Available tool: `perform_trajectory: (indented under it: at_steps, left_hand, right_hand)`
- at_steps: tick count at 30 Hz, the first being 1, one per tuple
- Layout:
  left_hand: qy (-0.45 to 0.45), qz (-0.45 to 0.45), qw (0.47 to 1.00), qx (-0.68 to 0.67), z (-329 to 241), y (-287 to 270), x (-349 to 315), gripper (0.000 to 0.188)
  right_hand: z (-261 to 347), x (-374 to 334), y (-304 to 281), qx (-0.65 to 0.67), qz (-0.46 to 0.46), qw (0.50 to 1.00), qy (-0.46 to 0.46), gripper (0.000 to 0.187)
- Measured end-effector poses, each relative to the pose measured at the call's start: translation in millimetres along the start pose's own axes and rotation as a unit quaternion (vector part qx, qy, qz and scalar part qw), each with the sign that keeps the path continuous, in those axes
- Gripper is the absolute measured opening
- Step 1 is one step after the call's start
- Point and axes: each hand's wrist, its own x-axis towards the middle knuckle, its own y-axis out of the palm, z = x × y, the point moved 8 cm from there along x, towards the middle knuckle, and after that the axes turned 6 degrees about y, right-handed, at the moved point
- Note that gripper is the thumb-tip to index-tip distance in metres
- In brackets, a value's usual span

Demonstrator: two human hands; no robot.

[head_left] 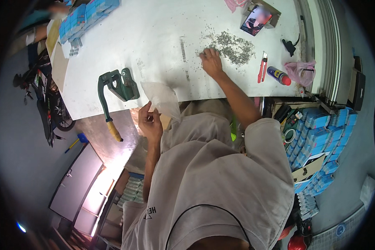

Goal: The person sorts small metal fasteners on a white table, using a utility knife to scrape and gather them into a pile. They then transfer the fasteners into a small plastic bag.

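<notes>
Many small grey metal pieces [233, 46] lie loosely spread on the white table [125, 46]. My right hand [211, 62] is at the left edge of this spread, fingers bent down to the tabletop; what is under the fingertips is hidden. A translucent plastic bag [161, 99] rests at the table's near edge, partly over it. My left hand [150, 121] is at the bag's lower left side, its fingertips bent around the bag's edge. To the left of the bag stands a green hand press [123, 85], its lever ending in a yellow grip [114, 131].
Right of the pieces lie a red utility knife [262, 67], a spray can [278, 75] and a pink plastic bag [301, 73]. Behind them, a phone [256, 20] leans on a box. Blue packs [74, 24] sit at the far left; more blue stacks [316, 139] stand at my right.
</notes>
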Motion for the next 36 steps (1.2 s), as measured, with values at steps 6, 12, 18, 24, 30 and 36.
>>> perform_trajectory:
  at_steps: [6, 12, 18, 24, 30, 36]
  left_hand:
    - [-0.009, -0.003, 0.999, 0.03, 10, 8, -22, 0.033]
    - [-0.024, -0.005, 1.0, 0.008, -8, 22, -29, 0.033]
    - [-0.017, 0.016, 0.999, 0.022, -17, 36, -35, 0.032]
    - [-0.027, 0.03, 0.999, 0.027, -7, 46, -36, 0.033]
    - [-0.006, 0.044, 0.998, 0.037, -14, 55, -34, 0.033]
    - [-0.003, 0.062, 0.998, 0.024, -22, 66, -30, 0.032]
  right_hand:
    - [-56, 14, -54, 0.003, -0.097, 0.995, 0.028, 0.025]
    - [-74, 52, -72, -0.025, -0.115, 0.993, -0.028, 0.06]
    - [-63, 39, -38, -0.036, -0.017, 0.997, -0.063, 0.032]
    - [-93, -1, -76, 0.004, -0.055, 0.998, -0.019, 0.031]
    - [-134, -34, -104, -0.021, -0.107, 0.988, 0.106, 0.087]
    - [-109, -9, -78, -0.012, -0.097, 0.991, 0.093, 0.098]
